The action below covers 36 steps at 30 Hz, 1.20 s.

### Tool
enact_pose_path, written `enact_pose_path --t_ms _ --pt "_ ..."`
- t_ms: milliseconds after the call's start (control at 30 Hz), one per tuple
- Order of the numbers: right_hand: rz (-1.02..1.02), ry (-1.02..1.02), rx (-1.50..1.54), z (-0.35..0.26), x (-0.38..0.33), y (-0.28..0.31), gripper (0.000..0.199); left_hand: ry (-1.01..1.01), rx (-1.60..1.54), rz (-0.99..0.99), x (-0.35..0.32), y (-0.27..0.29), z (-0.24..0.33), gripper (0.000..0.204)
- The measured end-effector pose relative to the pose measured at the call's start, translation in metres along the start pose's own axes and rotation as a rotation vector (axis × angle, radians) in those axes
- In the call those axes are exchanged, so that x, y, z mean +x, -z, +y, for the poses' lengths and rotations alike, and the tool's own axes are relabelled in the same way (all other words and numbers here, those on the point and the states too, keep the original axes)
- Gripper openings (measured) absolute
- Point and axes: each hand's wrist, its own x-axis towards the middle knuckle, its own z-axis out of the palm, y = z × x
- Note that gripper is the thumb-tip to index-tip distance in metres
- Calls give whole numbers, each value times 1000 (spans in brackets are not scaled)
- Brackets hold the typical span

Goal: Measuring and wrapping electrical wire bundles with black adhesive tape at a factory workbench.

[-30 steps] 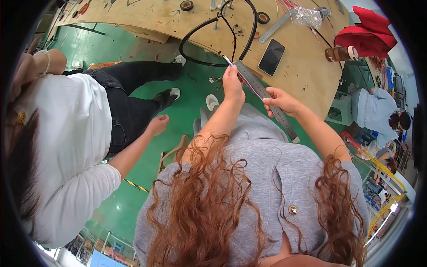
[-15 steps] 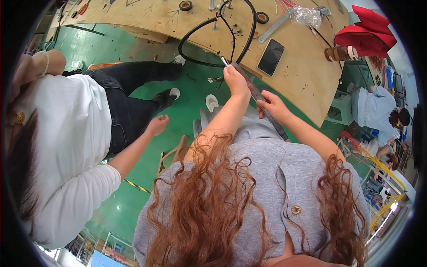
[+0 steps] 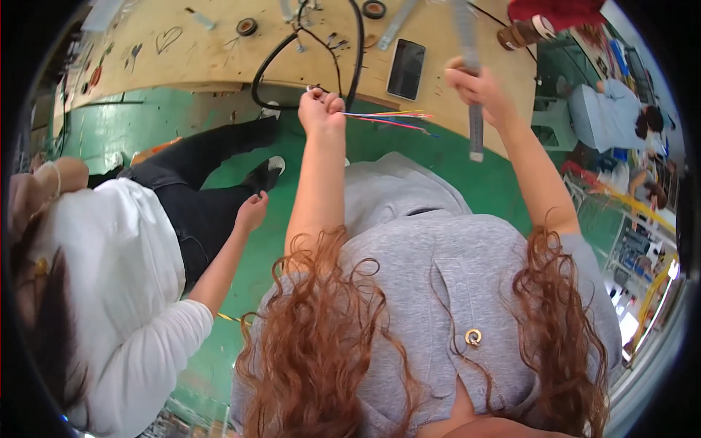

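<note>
My left hand (image 3: 321, 109) is closed on a bundle of thin coloured wires (image 3: 387, 117), just off the table's near edge. The loose ends, red, blue, yellow and white, fan out to the right of my fist. Beside it a thick black cable (image 3: 257, 84) makes a loop over the table edge; whether it joins the wires is hidden by my fingers. My right hand (image 3: 482, 93) grips a long grey ruler (image 3: 476, 131) around its middle, held apart from the wires over the table's near right part. The ruler's upper end is smeared by motion.
On the wooden table (image 3: 212, 55) lie a dark phone (image 3: 406, 69), tape rolls (image 3: 247, 27), another ruler (image 3: 398, 25) and a brown-labelled bottle (image 3: 526, 33). A red cloth (image 3: 558, 11) is at the back right. A person in a white top (image 3: 131, 248) stands close on my left.
My right hand has lifted the ruler up and right, away from my left hand. My left hand has shifted left, and the coloured wires now show. The view has turned slightly.
</note>
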Motion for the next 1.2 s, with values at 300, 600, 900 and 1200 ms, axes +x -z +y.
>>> enact_pose_path --t_ms 300,600,900,1200 --pt "-704 -481 -77 13 26 -62 23 85 27 -77 -1 -6 11 15" --pt "-744 -618 -67 15 6 -42 25 68 22 -80 23 -2 33 13" --pt "-613 -561 -102 9 -29 -13 20 60 -47 -2 46 3 67 17" --pt "-650 -539 -229 1 -2 -19 21 12 -21 81 72 -8 82 15"
